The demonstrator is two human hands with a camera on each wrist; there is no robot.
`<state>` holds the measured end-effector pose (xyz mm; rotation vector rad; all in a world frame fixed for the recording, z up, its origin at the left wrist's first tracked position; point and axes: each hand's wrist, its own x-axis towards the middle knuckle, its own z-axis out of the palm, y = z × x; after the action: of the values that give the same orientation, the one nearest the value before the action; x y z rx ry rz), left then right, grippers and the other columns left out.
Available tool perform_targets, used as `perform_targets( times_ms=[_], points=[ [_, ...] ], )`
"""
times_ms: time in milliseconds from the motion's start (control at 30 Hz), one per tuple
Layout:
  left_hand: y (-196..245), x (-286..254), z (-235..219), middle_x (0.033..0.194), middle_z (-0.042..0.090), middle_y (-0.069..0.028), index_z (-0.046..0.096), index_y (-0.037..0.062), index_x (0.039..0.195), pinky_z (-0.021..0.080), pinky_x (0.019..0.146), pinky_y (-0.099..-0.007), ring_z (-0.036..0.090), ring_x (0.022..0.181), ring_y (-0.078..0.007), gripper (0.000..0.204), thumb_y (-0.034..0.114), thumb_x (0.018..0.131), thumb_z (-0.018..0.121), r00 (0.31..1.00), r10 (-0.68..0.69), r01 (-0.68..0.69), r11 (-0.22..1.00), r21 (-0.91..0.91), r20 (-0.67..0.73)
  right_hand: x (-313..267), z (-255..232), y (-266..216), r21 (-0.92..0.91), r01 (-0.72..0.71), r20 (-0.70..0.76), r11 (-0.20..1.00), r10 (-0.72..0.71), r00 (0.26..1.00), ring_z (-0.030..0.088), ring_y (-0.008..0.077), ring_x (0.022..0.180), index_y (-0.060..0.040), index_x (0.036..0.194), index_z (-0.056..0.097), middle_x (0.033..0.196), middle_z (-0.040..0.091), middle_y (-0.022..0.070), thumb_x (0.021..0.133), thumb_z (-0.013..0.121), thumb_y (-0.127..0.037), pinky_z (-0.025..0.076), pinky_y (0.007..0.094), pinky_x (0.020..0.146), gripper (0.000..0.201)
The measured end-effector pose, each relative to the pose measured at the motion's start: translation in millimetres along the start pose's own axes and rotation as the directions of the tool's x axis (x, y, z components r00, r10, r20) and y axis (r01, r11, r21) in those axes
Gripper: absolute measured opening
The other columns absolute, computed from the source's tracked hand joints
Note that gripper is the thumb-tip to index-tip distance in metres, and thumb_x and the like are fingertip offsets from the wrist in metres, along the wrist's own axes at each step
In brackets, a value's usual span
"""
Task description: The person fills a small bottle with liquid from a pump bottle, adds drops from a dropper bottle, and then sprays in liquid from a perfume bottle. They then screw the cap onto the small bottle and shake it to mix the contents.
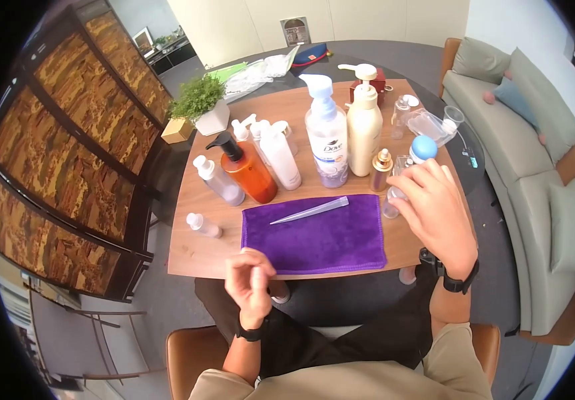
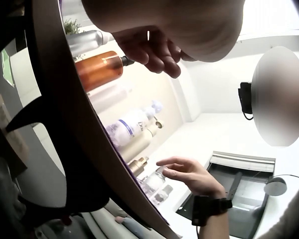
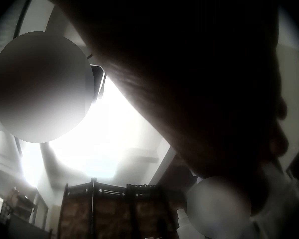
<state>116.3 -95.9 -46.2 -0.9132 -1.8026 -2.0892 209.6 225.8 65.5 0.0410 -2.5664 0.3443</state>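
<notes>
At the right of the table, my right hand (image 1: 434,213) has its thumb and fingertips around the top of a small clear bottle (image 1: 391,205), which stands upright. The left wrist view shows the same fingertips at that clear bottle's (image 2: 156,179) upper end. Close beside it are a gold-topped dropper bottle (image 1: 381,171) and a container with a round blue lid (image 1: 424,148). My left hand (image 1: 249,283) hovers at the table's front edge, fingers loosely curled and holding nothing. Near it lies a purple cloth (image 1: 321,243) with a translucent tapered spatula-like piece (image 1: 309,210) on it.
Behind the cloth stand an orange pump bottle (image 1: 254,175), a Dove pump bottle (image 1: 327,140) and a cream pump bottle (image 1: 364,130). Several pale bottles stand at the left, with a small one (image 1: 204,225) lying nearer. A potted plant (image 1: 201,103) sits at the back left.
</notes>
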Motion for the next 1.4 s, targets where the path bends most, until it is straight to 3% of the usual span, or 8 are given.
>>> perform_targets(
  times_ms=[267,433,633,733,833,1000,1133,1400],
  points=[
    [14,29,38,0.142,0.063,-0.0187,0.046,0.0015,0.152,0.051,0.108,-0.0463,0.060,0.130,-0.0336,0.088,0.022,0.082,0.095,0.902,-0.005,-0.086,0.978,0.191,0.432,3,-7,-42,0.385,0.289,-0.105,0.877,-0.269,0.957,0.066,0.0312,0.084,-0.0030,0.102,0.074,0.094,0.070,0.0103,0.081,0.093,-0.024,0.054,0.0421,0.075,0.035],
    [-2,33,37,0.129,0.068,-0.0179,0.057,-0.0007,0.142,0.055,0.101,-0.0419,0.068,0.117,-0.0302,0.067,0.024,0.090,0.091,0.767,-0.139,0.096,0.990,0.102,0.627,6,17,-49,0.385,0.310,-0.056,0.869,-0.314,0.948,0.064,0.0278,0.070,-0.0023,0.095,0.068,0.083,0.062,0.0076,0.085,0.092,-0.027,0.053,0.0383,0.063,0.035],
    [9,47,58,0.145,0.056,-0.0206,0.044,0.0025,0.154,0.052,0.105,-0.0465,0.062,0.129,-0.0362,0.094,0.034,0.084,0.096,0.651,-0.167,0.140,0.985,0.099,0.741,9,30,-45,0.458,0.251,-0.027,0.853,-0.269,0.963,0.066,0.0289,0.074,-0.0016,0.095,0.068,0.087,0.066,0.0090,0.086,0.087,-0.016,0.055,0.0392,0.065,0.026],
    [20,50,68,0.122,0.068,-0.0206,0.049,0.0021,0.144,0.058,0.087,-0.0429,0.073,0.106,-0.0327,0.064,0.025,0.097,0.086,0.558,-0.380,0.341,0.915,0.214,0.737,11,27,-44,0.463,0.223,-0.079,0.858,-0.211,0.974,0.069,0.0287,0.076,-0.0015,0.097,0.071,0.088,0.068,0.0094,0.084,0.084,-0.011,0.057,0.0380,0.067,0.021],
    [18,53,72,0.108,0.072,-0.0184,0.053,0.0012,0.134,0.059,0.075,-0.0413,0.075,0.091,-0.0305,0.046,0.021,0.101,0.080,0.665,-0.245,0.224,0.967,0.124,0.705,13,21,-44,0.347,0.224,-0.084,0.911,-0.207,0.975,0.066,0.0276,0.070,-0.0020,0.092,0.072,0.081,0.066,0.0091,0.083,0.087,-0.016,0.053,0.0389,0.061,0.022],
    [20,58,72,0.095,0.072,-0.0166,0.057,-0.0001,0.122,0.056,0.068,-0.0379,0.071,0.081,-0.0238,0.037,0.022,0.102,0.080,0.636,-0.256,0.303,0.950,0.069,0.728,12,23,-42,0.254,0.223,0.007,0.941,-0.233,0.973,0.062,0.0280,0.063,-0.0044,0.085,0.072,0.069,0.059,0.0065,0.079,0.092,-0.030,0.047,0.0397,0.056,0.033],
    [15,58,70,0.097,0.071,-0.0116,0.060,0.0006,0.132,0.052,0.075,-0.0335,0.060,0.086,-0.0115,0.045,0.023,0.100,0.082,0.472,-0.223,0.603,0.787,-0.128,0.853,21,19,-39,0.377,0.368,-0.029,0.850,-0.386,0.922,0.060,0.0233,0.067,-0.0071,0.081,0.065,0.074,0.055,0.0041,0.084,0.089,-0.021,0.046,0.0368,0.056,0.028],
    [3,65,54,0.084,0.063,-0.0080,0.057,0.0040,0.126,0.047,0.064,-0.0351,0.056,0.073,-0.0153,0.039,0.028,0.104,0.078,0.548,-0.292,0.441,0.897,0.027,0.784,29,11,-45,0.503,0.214,0.027,0.837,-0.262,0.965,0.067,0.0284,0.084,-0.0033,0.108,0.074,0.097,0.069,0.0077,0.086,0.088,-0.019,0.056,0.0395,0.073,0.030]
  ],
)
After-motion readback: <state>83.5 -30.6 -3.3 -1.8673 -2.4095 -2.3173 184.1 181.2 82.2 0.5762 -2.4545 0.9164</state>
